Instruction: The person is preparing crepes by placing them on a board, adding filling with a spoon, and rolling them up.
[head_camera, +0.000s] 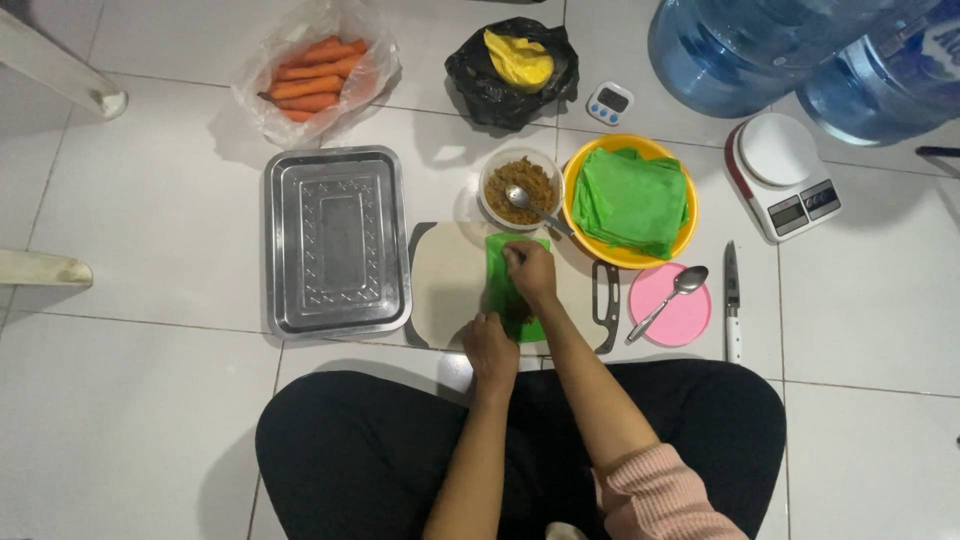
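1. The person sits cross-legged on a white tiled floor (150, 420), with both hands on a green wrapper (505, 252) that lies flat on a pale cutting board (450, 280) just in front of the knees.
2. The right hand (530, 270) rests on the upper part of the wrapper, fingers curled down and pressing on it — whether it pinches anything cannot be told.
3. The left hand (490, 345) sits at the wrapper's near edge, fingers bent over that edge and touching it; a dark patch of filling shows between the two hands.
4. Just beyond the board stands a small bowl of brown filling (520, 185) with a spoon (530, 205) lying in it.
5. To the right of that bowl, a yellow bowl (580, 165) holds a stack of green wrappers (632, 200).
6. Left of the board lies an empty metal tray (335, 240).
7. Right of the board — a pink lid (690, 315) with a second spoon (672, 298) across it, then a knife (732, 300) on the floor.
8. Farther off: a bag of carrots (315, 75), a black bag with something yellow inside (515, 65), a small timer (610, 102), a kitchen scale (785, 175), and two large blue water jugs (800, 50).
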